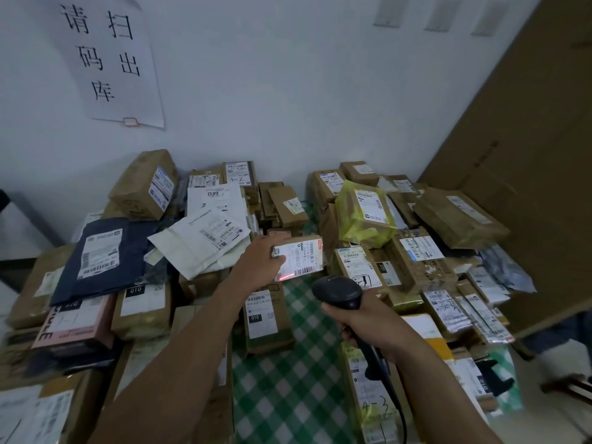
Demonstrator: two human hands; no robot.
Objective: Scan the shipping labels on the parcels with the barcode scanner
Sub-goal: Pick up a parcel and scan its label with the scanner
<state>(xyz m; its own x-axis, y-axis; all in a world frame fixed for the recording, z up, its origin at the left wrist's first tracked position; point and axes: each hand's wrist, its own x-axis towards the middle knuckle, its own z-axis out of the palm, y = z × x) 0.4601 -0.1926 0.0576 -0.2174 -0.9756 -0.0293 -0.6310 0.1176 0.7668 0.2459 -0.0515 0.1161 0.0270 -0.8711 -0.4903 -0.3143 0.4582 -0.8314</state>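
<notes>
As red light (286,277) crosses its label (299,261), parcel (307,248) tight in left hand (259,261) — scanner (339,291) (black) tight in right hand (368,328)

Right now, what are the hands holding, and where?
The left hand grips a small parcel by one end. The right hand grips the scanner by its handle.

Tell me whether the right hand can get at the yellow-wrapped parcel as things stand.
Probably not to pick it up: the right hand is wrapped round the barcode scanner. The yellow-wrapped parcel lies uncovered beyond it, so the way itself looks free.
</notes>
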